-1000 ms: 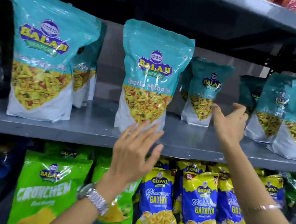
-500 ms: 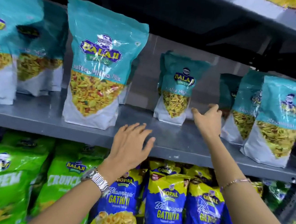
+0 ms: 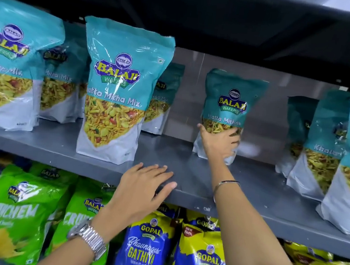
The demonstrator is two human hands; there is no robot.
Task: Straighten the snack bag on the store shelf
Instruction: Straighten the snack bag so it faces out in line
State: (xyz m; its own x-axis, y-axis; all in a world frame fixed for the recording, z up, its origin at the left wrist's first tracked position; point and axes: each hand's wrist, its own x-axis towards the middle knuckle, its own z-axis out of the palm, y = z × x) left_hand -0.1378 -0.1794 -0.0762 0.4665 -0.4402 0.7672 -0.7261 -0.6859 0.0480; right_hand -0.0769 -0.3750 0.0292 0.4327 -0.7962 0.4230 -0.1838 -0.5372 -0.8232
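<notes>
Two hands: right hand (image 3: 220, 144) grips one Khatta Mitha Mix bag (image 3: 232, 99), centre-right, thumb and fingers wrapped round it; left hand (image 3: 143, 190) lies flat, fingers straight, on the grey shelf (image 3: 270, 195).

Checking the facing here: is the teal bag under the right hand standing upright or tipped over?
Upright: the snack bag stands on its base on the shelf, label forward, the right hand gripping its lower part.

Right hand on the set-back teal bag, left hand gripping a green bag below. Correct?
Not quite. The left hand grips nothing: it rests open on the shelf edge. The right hand is on the teal bag, as the head view shows.
</notes>
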